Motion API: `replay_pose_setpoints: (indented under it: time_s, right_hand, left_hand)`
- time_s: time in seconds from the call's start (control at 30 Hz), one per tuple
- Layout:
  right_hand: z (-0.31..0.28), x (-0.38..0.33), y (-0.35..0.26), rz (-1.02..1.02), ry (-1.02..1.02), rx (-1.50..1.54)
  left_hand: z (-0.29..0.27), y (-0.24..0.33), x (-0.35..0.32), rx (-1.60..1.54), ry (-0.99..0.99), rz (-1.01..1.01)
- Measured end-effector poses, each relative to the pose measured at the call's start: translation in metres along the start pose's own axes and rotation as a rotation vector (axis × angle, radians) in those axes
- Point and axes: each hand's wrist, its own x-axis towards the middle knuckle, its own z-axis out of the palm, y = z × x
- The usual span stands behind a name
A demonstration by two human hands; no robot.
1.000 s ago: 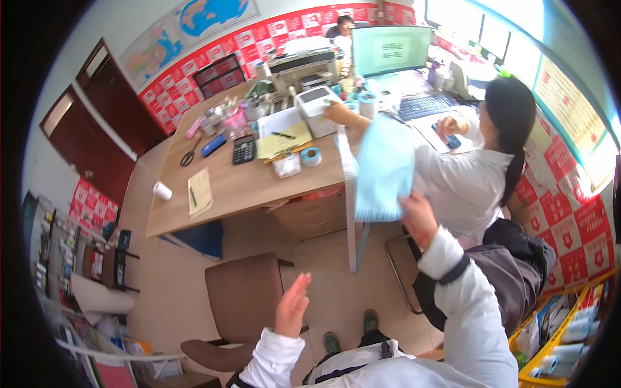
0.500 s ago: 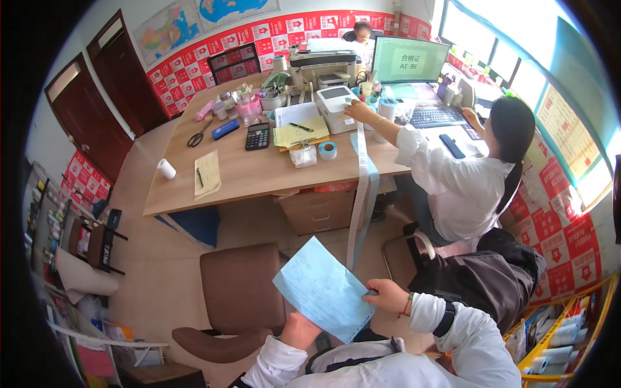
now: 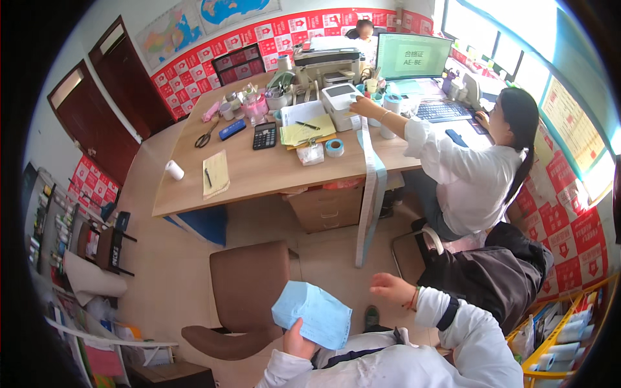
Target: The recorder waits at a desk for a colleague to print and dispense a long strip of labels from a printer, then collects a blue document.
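Our left hand (image 3: 299, 341) clamps the blue paper sheet (image 3: 312, 313) just beside the brown chair (image 3: 249, 294), its long axis tilting down toward our right; our right hand (image 3: 390, 287) hovers open, empty.

One head-worn fisheye camera is looking steeply down from above the person's lap, facing a wooden desk (image 3: 259, 174) far ahead, with the brown chair (image 3: 252, 291) near below and a seated co-worker (image 3: 472, 174) at right.
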Motion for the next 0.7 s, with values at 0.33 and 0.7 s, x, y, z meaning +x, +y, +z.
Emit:
replay_pose_setpoints:
  time_s: [0.33,0.7]
  right_hand:
    - [0.004,0.025,-0.005,-0.127,-0.201,-0.145]
    - [-0.124,0.151,-0.01,0.015,0.678,-0.27]
  left_hand:
    - [-0.015,-0.025,-0.002,0.002,-0.001,-0.122]
    - [0.023,-0.012,-0.004,0.054,0.072,-0.032]
